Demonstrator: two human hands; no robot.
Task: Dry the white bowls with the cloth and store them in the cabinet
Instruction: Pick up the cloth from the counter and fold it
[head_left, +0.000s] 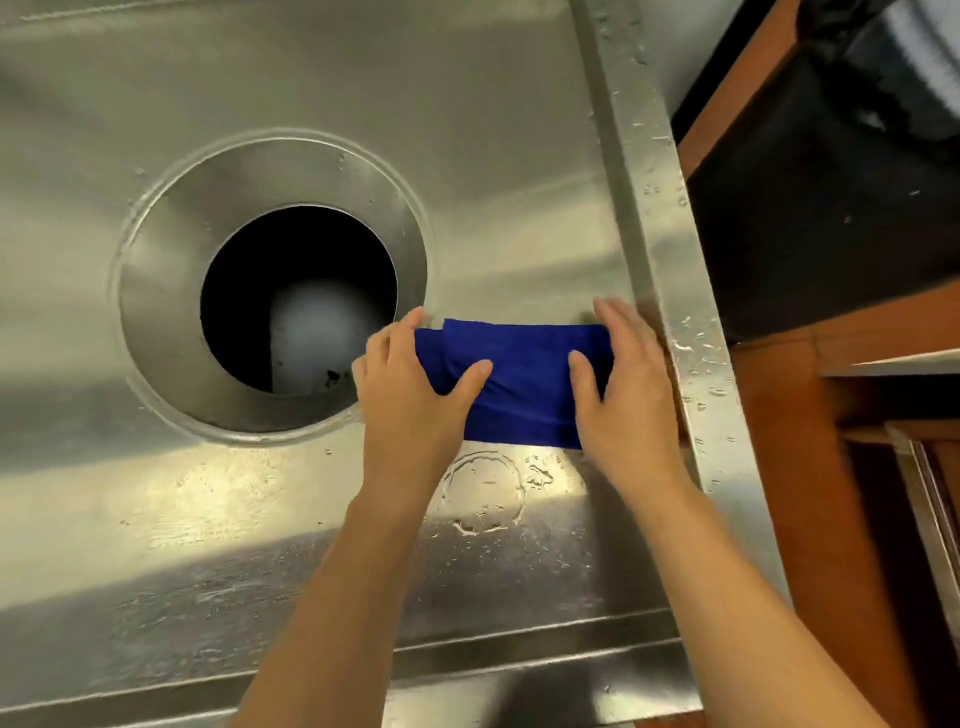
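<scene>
A folded blue cloth (519, 384) lies flat on the wet steel counter (260, 519), to the right of a large round hole. My left hand (410, 395) rests on the cloth's left end, thumb on top of the fabric. My right hand (623, 384) rests on its right end, fingers stretched past the far edge. Both hands press or hold the cloth at its ends. No white bowl is clearly in view; something pale and round shows deep inside the hole (317, 338).
The round opening (270, 286) with its steel rim takes up the counter's middle left. A raised steel edge (670, 249) with water drops runs along the right. Beyond it are brown wood cabinet parts (810, 467) and a dark space. A ring of water (483, 493) sits near the cloth.
</scene>
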